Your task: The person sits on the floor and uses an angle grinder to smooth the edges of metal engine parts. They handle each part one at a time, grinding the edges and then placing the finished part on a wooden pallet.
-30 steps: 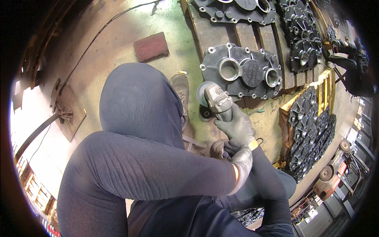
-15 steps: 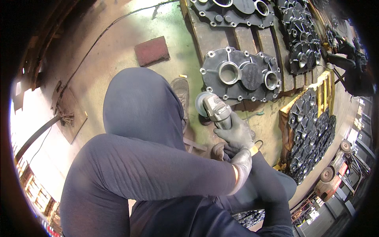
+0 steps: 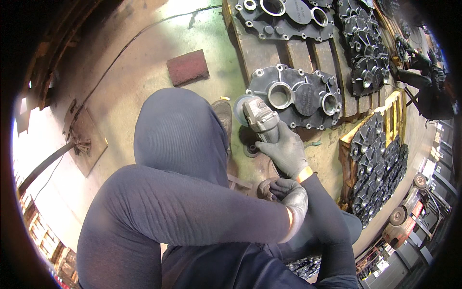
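Observation:
An angle grinder [image 3: 261, 117] is in my gloved right hand [image 3: 288, 153], with the fingers wrapped round its body. Its pale round disc [image 3: 240, 110] is at the lower left edge of a black cast gear housing cover [image 3: 305, 98]; whether they touch I cannot tell. This cover has two large bright-rimmed bores and bolt holes round its rim. My gloved left hand [image 3: 292, 198] is curled closed below the right wrist, near my shoe [image 3: 265, 189]. Anything inside its fingers is hidden.
A second cover [image 3: 293, 19] lies farther along the wooden pallet [image 3: 257, 48]. More castings fill the pallets [image 3: 368, 53] at the right. A dark red block [image 3: 187, 67] and a long cable [image 3: 130, 41] lie on the floor. Another person [image 3: 430, 84] is at the far right.
My right hand has moved the grinder up and slightly left, to the cover's edge. My left hand now sits apart from my right wrist, which it overlapped before.

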